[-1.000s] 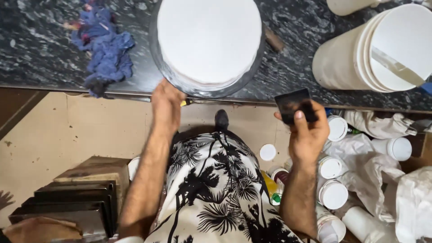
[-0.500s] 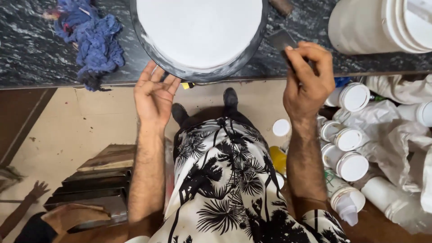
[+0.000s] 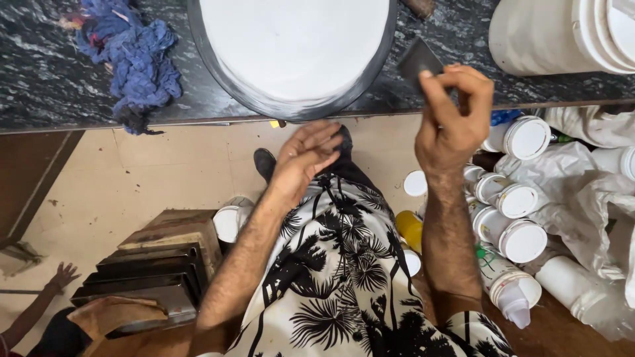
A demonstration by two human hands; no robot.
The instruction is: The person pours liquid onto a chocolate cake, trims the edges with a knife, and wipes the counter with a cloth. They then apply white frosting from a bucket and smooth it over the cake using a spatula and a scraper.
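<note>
At the near edge of the dark counter [image 3: 40, 73], the right hand [image 3: 453, 122] has risen to pinch a flat dark scraper [image 3: 418, 61] beside the round white-topped disc [image 3: 294, 49], while the left hand [image 3: 305, 158], fingers loosely spread, has dropped below it holding nothing

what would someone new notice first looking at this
Most likely the big round white cake on its dark turntable, at the edge of the black marble counter. Next, the right hand pinching a flat dark scraper beside the cake, and the left hand open just below the counter. A crumpled blue rag lies to the left.
</note>
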